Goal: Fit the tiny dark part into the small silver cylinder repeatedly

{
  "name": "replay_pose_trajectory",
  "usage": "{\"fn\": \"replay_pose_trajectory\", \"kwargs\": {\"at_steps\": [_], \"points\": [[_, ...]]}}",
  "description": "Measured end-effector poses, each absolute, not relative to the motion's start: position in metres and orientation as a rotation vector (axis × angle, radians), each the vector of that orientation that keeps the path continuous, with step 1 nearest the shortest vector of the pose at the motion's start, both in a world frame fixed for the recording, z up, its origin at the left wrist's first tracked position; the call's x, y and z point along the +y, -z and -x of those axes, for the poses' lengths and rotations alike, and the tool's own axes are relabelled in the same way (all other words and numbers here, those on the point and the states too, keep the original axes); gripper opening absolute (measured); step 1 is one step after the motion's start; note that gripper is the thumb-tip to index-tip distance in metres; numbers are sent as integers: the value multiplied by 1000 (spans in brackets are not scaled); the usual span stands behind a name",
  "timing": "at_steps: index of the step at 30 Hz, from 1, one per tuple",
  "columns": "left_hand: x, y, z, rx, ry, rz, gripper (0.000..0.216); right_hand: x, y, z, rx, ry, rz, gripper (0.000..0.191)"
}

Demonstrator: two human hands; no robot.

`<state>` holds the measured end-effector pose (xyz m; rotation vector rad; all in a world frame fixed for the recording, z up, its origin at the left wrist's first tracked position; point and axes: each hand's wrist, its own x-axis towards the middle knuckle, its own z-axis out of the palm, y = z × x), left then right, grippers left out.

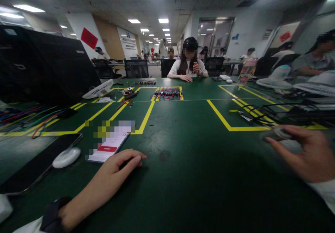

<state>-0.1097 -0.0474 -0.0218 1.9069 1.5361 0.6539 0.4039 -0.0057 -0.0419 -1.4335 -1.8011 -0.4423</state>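
Note:
My left hand (pixel 119 165) rests on the green table (pixel 193 163), fingers curled under, thumb stretched forward, right beside a phone (pixel 108 148) with a white and red screen. Nothing shows inside it. My right hand (pixel 305 151) hovers at the right edge, fingers pinched on a small dark object with a pale round part (pixel 277 133), blurred.
A white mouse (pixel 66 157) and a dark tablet (pixel 36 166) lie at the left. Yellow tape lines (pixel 225 119) mark boxes on the table. Bundles of coloured wires (pixel 169 93) and black cables (pixel 264 112) lie farther off. A person (pixel 188 63) sits across; another person (pixel 312 63) at right.

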Motion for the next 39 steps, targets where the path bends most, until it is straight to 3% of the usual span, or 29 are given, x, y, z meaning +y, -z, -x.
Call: {"fn": "replay_pose_trajectory", "kwargs": {"at_steps": [7, 22, 27, 31, 39], "points": [[-48, 20, 110, 1553, -641, -1889, 27, -12, 46, -247, -2132, -104, 880, 36], [-42, 21, 75, 1423, -744, -1985, 23, -8, 46, -214, -2054, -705, 1068, 56], [-34, 7, 10, 1208, -853, -2094, 27, -4, 46, -213, -2069, -747, 1093, 55], [-22, -5, -23, 1151, -934, -2147, 16, -5, 45, -214, -2094, -752, 1065, 51], [-14, 1, -5, 1223, -1105, -2030, 16, -9, 40, -219, -2099, -728, 1111, 48]]}}
